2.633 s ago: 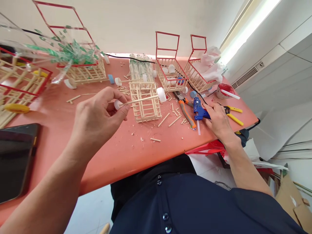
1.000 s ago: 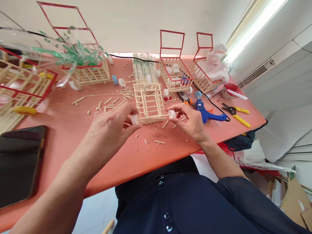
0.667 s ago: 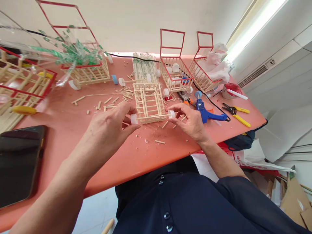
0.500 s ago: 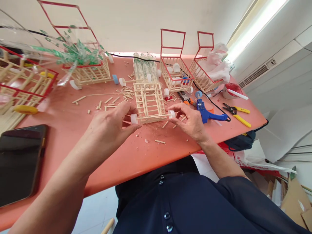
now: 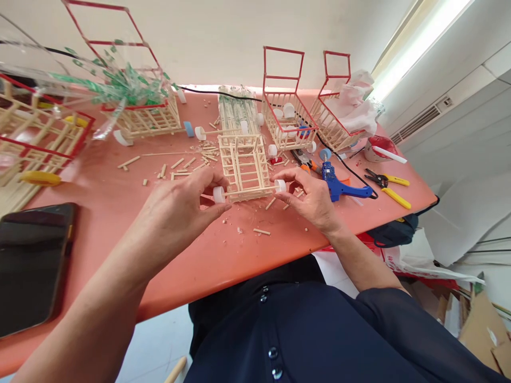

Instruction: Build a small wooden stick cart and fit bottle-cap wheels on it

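A small frame built of pale wooden sticks lies on the orange table in front of me. Along its near edge runs a stick axle with a white bottle cap at each end. My left hand pinches the left bottle cap between thumb and fingers. The right bottle cap is gripped by my right hand. A second axle with white caps rests at the frame's far side. Cut stick pieces are scattered about.
Several stick carts with red-edged baskets stand along the wall. At right lie a blue glue gun, yellow-handled pliers and a red-stained cup. A black phone lies on the left. The table's front edge is near my body.
Almost nothing differs. Both hands keep their hold on the two bottle caps, and the frame stays in place apart from a very slight shift of the view.
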`<state>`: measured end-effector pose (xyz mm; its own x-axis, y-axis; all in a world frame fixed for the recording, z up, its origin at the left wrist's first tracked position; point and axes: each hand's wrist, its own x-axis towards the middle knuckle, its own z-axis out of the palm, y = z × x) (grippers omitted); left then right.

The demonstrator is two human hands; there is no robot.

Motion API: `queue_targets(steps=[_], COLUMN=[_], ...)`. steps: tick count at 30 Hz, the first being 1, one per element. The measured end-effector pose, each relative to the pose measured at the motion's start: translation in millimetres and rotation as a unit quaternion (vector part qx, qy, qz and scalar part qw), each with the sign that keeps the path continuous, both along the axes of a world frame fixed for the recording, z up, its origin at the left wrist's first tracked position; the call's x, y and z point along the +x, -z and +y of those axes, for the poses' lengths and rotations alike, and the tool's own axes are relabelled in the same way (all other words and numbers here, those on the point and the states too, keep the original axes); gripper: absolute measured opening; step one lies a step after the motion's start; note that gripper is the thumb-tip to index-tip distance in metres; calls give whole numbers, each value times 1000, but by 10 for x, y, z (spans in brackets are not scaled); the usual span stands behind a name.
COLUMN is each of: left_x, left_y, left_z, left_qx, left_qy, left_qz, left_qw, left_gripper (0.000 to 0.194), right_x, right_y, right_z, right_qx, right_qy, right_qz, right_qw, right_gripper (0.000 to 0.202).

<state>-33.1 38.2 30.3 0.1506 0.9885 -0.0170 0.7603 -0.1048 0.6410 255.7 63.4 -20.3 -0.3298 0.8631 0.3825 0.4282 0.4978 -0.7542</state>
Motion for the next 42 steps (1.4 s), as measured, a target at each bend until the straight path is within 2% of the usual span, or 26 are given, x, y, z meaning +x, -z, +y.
queue_targets(steps=[14,20,25,31,37,42], left_x=[24,-13,-27,-38,-13,2], left_y=[-15,30,18,20,86,129], left_z=[-12,-5,-34,-62,-84,-84], left_qx=[3,10,49,116,162,191], left_qy=[1,20,45,71,40,46], left_qz=[9,9,7,14,42,60], left_qw=[1000,1000,998,991,985,979], left_gripper=[14,21,29,27,28,31], right_x=[-8,-3,-1,2,9,5], right_y=[3,17,20,21,32,22], right_z=[17,17,13,15,24,22], right_qx=[-8,-8,17,27,49,52], right_qy=[-1,1,-6,-8,-9,-5], right_qz=[-4,-16,-8,-10,-10,-22], right_qw=[1000,1000,1000,1000,999,998], right_gripper=[49,48,49,46,43,41])
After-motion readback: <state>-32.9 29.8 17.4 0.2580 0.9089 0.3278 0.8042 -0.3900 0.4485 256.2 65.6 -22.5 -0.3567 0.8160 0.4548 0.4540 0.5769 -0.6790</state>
